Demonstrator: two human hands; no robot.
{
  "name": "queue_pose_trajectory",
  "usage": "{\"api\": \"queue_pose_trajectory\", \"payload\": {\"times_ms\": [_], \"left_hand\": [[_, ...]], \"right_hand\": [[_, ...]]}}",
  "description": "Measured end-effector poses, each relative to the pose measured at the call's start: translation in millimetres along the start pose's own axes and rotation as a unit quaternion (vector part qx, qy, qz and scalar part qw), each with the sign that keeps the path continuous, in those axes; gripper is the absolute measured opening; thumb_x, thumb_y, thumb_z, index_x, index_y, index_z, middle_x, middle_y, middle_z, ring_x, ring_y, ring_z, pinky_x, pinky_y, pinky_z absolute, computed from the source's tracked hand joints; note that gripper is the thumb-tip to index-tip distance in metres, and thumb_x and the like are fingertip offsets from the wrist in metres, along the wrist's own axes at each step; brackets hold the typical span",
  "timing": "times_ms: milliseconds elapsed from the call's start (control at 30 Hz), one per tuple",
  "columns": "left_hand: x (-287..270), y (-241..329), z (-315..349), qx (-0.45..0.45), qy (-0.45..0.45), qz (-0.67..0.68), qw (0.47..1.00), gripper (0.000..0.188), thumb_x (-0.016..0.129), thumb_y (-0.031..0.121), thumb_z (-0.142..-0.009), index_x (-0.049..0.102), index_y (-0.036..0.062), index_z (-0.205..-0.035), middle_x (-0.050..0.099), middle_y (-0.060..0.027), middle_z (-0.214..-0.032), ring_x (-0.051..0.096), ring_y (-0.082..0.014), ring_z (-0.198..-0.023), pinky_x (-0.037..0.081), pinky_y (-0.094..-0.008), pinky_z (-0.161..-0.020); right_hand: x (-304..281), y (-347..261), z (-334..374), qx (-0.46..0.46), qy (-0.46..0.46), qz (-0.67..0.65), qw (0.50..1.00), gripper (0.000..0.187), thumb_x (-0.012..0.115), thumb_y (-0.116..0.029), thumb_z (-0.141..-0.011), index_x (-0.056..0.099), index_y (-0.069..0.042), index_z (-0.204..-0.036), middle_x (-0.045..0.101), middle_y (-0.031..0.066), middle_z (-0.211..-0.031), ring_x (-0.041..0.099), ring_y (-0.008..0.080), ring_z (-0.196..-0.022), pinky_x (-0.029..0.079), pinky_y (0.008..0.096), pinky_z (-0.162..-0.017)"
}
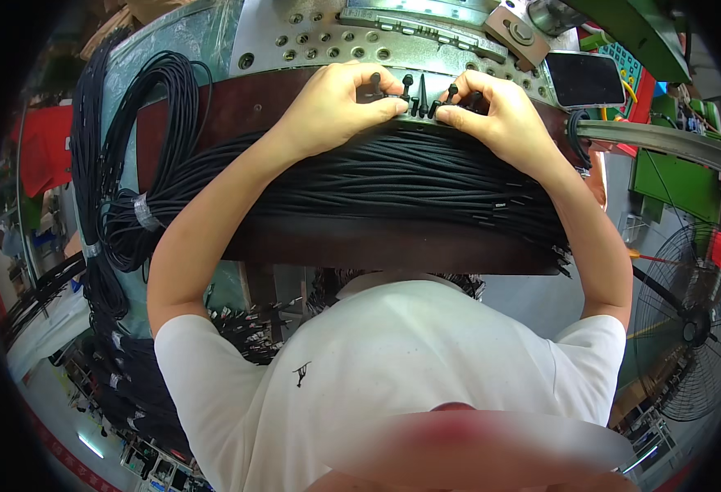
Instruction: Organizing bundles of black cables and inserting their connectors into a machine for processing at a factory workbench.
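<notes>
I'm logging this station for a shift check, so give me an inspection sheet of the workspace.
Surface: dark bench edge before a perforated metal plate.
Job's things: black cable ends standing in a row on the plate's rim.
Clutter: dark-screened phone.
Grippers: left hand and right hand pinch the cable ends.
Cables: thick black bundle across the bench; taped coil at left.
Surroundings: floor fan, green machine frame.

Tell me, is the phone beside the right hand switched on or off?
Off, as far as it shows: the phone lies face up by the right hand and its screen is all dark.
</notes>
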State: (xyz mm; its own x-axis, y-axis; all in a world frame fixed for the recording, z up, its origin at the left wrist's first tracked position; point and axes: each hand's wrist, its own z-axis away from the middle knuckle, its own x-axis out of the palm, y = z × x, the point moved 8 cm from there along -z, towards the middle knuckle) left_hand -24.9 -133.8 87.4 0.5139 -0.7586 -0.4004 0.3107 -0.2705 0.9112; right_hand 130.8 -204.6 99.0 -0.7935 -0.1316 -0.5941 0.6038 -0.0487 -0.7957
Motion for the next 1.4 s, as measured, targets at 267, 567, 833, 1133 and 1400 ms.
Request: {"api": "queue_pose_trajectory", "payload": {"times_ms": [267, 567, 833, 1133, 1400], "left_hand": [[3, -9, -1, -0.029, -0.009, 0.016, 0.999, 0.026, 0.072, 0.021, -0.086, 0.068, -0.0024, -0.098, 0.066, -0.0052, -0.093, 0.058, -0.0104, -0.087, 0.045, -0.0249, -0.080], [4, -8, 0, -0.004, -0.003, 0.047, 0.999, 0.018, 0.068, 0.020, -0.088, 0.065, 0.0021, -0.091, 0.059, 0.0039, -0.080, 0.049, -0.0028, -0.070, 0.039, -0.0202, -0.063], [-9, 16, 15, 0.034, -0.010, -0.064, 0.997, 0.048, 0.078, 0.022, -0.079, 0.054, 0.0060, -0.117, 0.058, -0.0030, -0.107, 0.051, -0.0135, -0.096, 0.043, -0.0273, -0.088], [-21, 15, 42, 0.134, 0.024, -0.245, 0.960, 0.021, 0.069, 0.010, -0.084, 0.060, -0.0008, -0.099, 0.062, -0.0108, -0.098, 0.062, -0.0263, -0.088, 0.049, -0.0326, -0.077], [-14, 27, 44, 0.204, 0.054, -0.287, 0.934, 0.023, 0.070, 0.011, -0.083, 0.061, -0.0015, -0.100, 0.062, -0.0128, -0.099, 0.063, -0.0295, -0.089, 0.050, -0.0339, -0.077]], "right_hand": [[6, 10, 1, 0.017, -0.007, -0.117, 0.993, 0.022, 0.071, -0.020, -0.085, 0.062, 0.000, -0.088, 0.064, 0.0021, -0.076, 0.053, 0.0068, -0.066, 0.044, 0.0241, -0.062], [8, 8, 4, 0.019, -0.001, -0.098, 0.995, 0.024, 0.072, -0.021, -0.084, 0.060, 0.000, -0.085, 0.064, 0.0050, -0.077, 0.055, 0.0093, -0.068, 0.046, 0.0270, -0.064], [2, -15, 8, -0.027, -0.025, -0.050, 0.998, 0.034, 0.077, -0.025, -0.079, 0.060, -0.002, -0.098, 0.066, 0.0071, -0.089, 0.061, 0.0168, -0.082, 0.049, 0.0311, -0.076], [6, -24, -20, 0.031, -0.082, 0.069, 0.994, 0.034, 0.078, -0.019, -0.079, 0.059, 0.000, -0.100, 0.066, 0.0063, -0.077, 0.061, 0.0132, -0.071, 0.047, 0.0284, -0.065], [3, -3, -30, 0.058, -0.149, -0.007, 0.987, 0.035, 0.079, -0.022, -0.080, 0.062, -0.002, -0.102, 0.068, 0.0038, -0.082, 0.063, 0.0095, -0.077, 0.048, 0.0244, -0.068]]}}
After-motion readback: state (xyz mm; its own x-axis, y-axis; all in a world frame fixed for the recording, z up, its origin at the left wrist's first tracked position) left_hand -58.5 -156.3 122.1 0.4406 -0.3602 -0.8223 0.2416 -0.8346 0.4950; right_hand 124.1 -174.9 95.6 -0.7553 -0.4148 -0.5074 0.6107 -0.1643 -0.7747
